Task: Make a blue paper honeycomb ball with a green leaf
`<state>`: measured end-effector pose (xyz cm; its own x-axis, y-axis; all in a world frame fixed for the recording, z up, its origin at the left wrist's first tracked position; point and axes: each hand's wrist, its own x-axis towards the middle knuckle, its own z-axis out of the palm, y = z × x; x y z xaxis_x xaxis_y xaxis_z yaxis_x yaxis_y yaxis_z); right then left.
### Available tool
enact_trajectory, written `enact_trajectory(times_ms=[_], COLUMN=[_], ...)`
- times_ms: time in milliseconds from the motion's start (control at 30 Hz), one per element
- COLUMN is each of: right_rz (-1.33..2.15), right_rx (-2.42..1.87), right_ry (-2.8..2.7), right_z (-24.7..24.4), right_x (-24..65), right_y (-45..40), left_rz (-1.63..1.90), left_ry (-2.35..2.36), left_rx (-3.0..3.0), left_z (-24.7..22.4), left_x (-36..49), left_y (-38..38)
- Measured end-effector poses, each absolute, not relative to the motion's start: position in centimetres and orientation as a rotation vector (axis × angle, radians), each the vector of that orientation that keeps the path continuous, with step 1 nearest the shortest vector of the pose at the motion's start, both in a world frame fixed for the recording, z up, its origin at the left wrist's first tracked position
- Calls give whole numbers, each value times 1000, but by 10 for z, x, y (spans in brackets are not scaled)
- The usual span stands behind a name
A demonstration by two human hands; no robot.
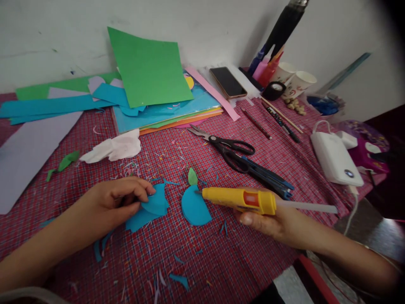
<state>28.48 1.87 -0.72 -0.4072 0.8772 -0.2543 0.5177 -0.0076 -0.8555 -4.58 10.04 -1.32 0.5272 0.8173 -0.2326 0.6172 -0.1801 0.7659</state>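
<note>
My right hand (pixel 272 223) grips a yellow hot glue gun (pixel 234 198) with a clear glue stick (pixel 310 207) sticking out of its back end. The nozzle points left, at the top edge of a rounded blue paper cutout (pixel 194 207) lying on the cloth. A small green paper leaf (pixel 192 176) stands at the top of that cutout. My left hand (pixel 118 198) has its fingers curled and closed on the edge of a blue paper piece (pixel 156 204). Another blue paper piece (pixel 136 221) lies beneath it.
Black-handled scissors (pixel 234 147) lie beyond the glue gun, beside a blue-and-black tool (pixel 268 179). Paper scraps litter the checked tablecloth (pixel 253 261). Stacked coloured sheets, a green sheet (pixel 152 71), a phone (pixel 228 82), paper cups (pixel 300 82) and a white power bank (pixel 337 158) stand around.
</note>
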Motion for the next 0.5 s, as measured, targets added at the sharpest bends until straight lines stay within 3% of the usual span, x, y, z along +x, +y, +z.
enact_trajectory(times_ms=[500], right_rz=[1352], right_rx=[-1453], right_ry=[-2005], right_z=[-1], right_x=[288], right_y=[10], left_rz=[307], left_ry=[1221], left_rx=[1844], left_z=[-16], left_x=[-47], left_y=[100])
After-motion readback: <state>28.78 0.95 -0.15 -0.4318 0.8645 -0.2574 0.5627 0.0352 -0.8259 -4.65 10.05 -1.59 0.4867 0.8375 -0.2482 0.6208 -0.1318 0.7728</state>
